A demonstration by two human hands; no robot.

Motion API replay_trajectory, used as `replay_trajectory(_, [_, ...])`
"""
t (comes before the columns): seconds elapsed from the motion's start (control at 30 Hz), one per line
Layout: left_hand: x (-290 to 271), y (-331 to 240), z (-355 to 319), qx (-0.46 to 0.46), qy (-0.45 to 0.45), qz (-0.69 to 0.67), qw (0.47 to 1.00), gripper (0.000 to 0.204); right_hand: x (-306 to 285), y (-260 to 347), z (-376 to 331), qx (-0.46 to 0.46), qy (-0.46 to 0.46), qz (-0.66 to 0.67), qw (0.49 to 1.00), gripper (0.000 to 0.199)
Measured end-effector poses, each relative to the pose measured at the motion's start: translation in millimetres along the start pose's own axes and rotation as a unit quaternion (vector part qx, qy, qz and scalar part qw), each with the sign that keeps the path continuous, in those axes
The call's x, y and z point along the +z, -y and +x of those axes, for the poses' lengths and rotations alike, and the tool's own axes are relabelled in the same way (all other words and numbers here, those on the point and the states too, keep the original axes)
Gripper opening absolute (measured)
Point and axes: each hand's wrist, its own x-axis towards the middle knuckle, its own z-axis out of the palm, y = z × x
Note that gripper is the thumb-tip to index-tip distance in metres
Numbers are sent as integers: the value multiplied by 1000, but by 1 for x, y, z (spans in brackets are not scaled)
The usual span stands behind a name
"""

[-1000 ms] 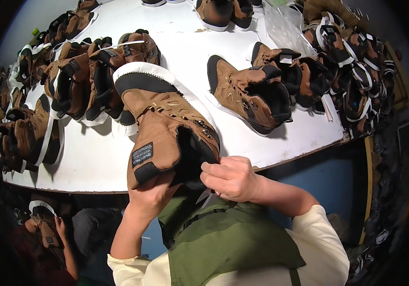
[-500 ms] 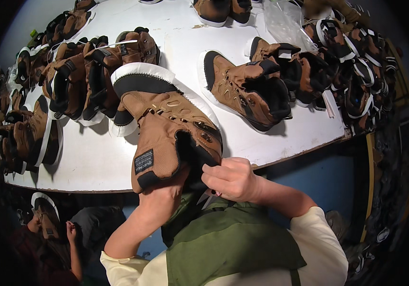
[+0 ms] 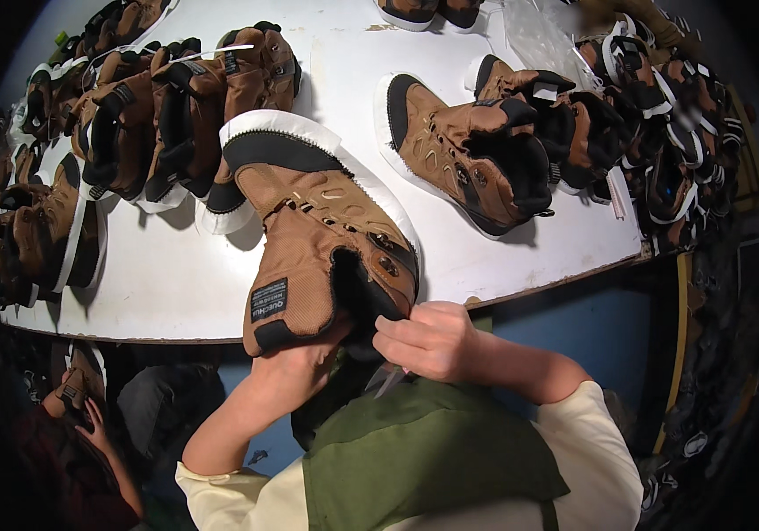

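Observation:
A brown and black hiking boot (image 3: 300,221) with a white sole edge is held over the table's front edge, toe pointing away and the dark opening toward me. My left hand (image 3: 295,367) grips it from below at the tongue and collar; its fingers are hidden by the boot. At the right side of the collar, my right hand (image 3: 428,341) is closed, thumb and forefinger pinched at the black lining edge. Small scissors (image 3: 386,380) are tucked in that hand, their pale blades poking out beneath it.
On the white table (image 3: 167,305) stand a similar boot (image 3: 477,159) to the right and a row of boots (image 3: 185,124) to the left. Shoes are piled (image 3: 663,115) at the far right, beside a clear plastic bag (image 3: 534,40). A co-worker's hand (image 3: 92,425) holds a shoe at lower left.
The view has shifted slightly. The held boot and both my hands stay nearly in place, with the scissor blades now showing less. The co-worker's hand has moved onto their shoe.

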Motion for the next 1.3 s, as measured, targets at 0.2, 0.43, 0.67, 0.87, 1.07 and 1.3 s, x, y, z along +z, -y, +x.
replay_trajectory(0.2, [-13,-9,21,12,48,4,999,39,-3,-4,1,8,30,2,1000,23])
replay_trajectory(0.43, [-11,-13,26,14,115,-36,993,27,-4,-6,-3,6,38,33,999,29])
replay_trajectory(0.67, [5,-23,16,11,16,75,997,24,2,-1,-2,-41,25,1,999,33])
replay_trajectory(0.87, [-20,-42,-25,44,-5,131,990,25,1,27,10,-80,33,27,996,31])
replay_trajectory(1.07, [-45,-58,-73,31,-70,174,982,33,19,51,43,-161,-4,111,981,21])
replay_trajectory(1.3, [-80,-36,-109,-64,-128,226,963,28,62,70,102,-200,-26,126,971,22])
